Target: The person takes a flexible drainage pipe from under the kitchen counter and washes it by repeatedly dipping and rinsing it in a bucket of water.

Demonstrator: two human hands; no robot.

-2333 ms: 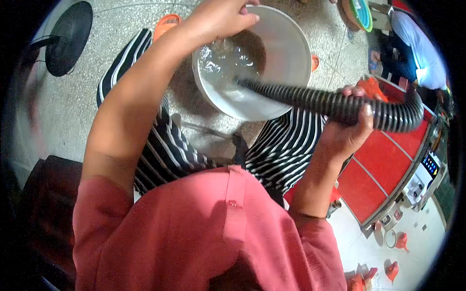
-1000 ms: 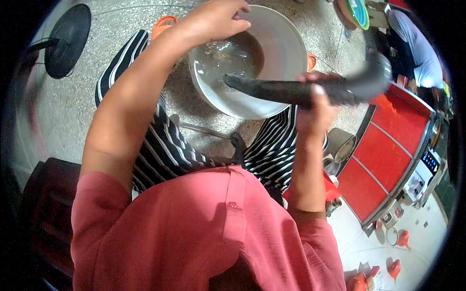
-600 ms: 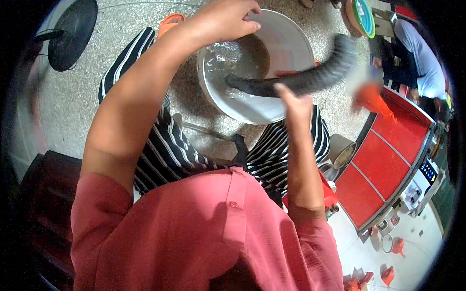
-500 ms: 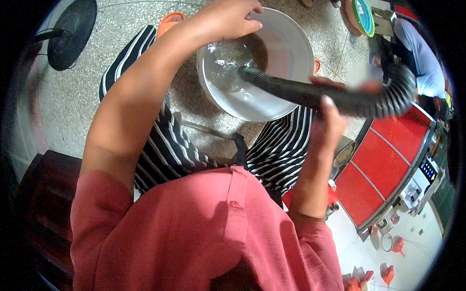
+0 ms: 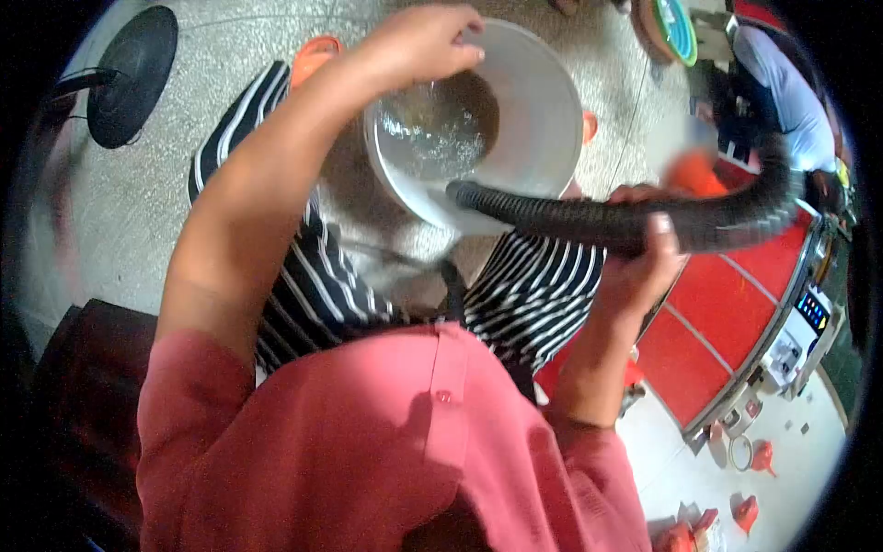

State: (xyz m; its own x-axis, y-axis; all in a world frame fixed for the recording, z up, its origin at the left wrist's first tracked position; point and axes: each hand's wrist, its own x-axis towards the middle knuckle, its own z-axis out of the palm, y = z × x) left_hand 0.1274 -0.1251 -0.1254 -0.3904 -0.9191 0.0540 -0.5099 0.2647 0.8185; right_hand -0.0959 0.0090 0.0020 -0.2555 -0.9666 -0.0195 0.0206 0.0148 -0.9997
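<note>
A pale round bucket (image 5: 538, 106) stands tilted between my knees, with murky, rippling water inside. At its upper rim my left hand (image 5: 437, 41) grips the edge, thumb inside the bucket. My right hand (image 5: 648, 248) is wrapped round a thick black ribbed hose (image 5: 552, 218), right of the bucket. The hose's narrow end is over the inside of the bucket's near wall, and its other end curves up at the right, blurred.
A black round object (image 5: 135, 78) on a stand is at the upper left. A red tiled counter (image 5: 694, 336) with a white device (image 5: 796, 345) stands at right. Colourful basins (image 5: 676, 32) and a person in a light top (image 5: 796, 101) are at the upper right. Orange footwear (image 5: 315, 57) flanks the bucket.
The hose has swung back and forth in my right hand; its narrow end is now lower, nearer the bucket's near rim. My left hand has stayed at the upper rim.
</note>
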